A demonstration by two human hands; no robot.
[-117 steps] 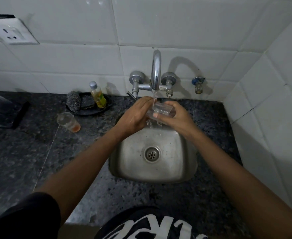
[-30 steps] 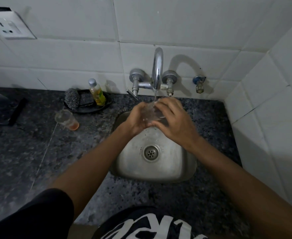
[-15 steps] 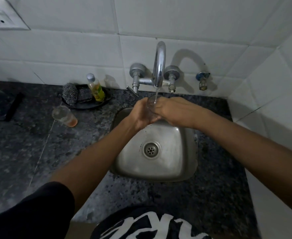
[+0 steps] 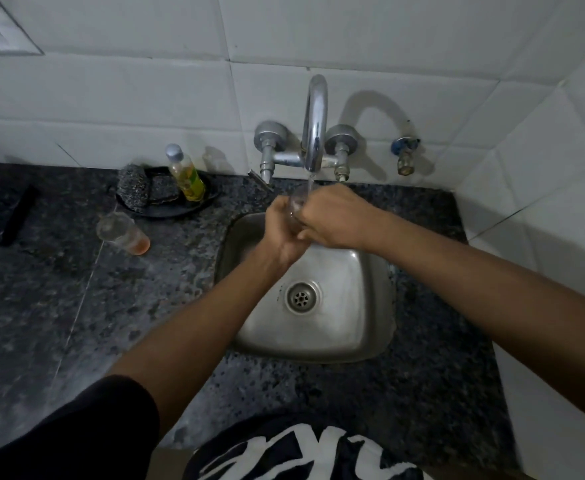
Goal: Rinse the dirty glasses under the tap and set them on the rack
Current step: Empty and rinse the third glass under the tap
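A clear glass (image 4: 296,207), largely hidden and visible only as a transparent sliver between the two hands, is held above the rear edge of the steel sink (image 4: 370,341), directly beneath the spout of the tap (image 4: 313,126). A thin stream of water (image 4: 310,183) falls from the spout onto it. The left hand (image 4: 282,230) is curled around the glass from the left and below, forearm rising diagonally from the lower left. The right hand (image 4: 332,218) is closed over the glass from the right, knuckles up, forearm entering from the right edge. A second glass (image 4: 121,233), with an orange residue at its base, stands on the dark speckled counter (image 4: 59,306), well to the left of the sink. Behind it, a black dish (image 4: 166,209) carries a scrubber (image 4: 133,188) and a bottle of yellow liquid (image 4: 184,173).
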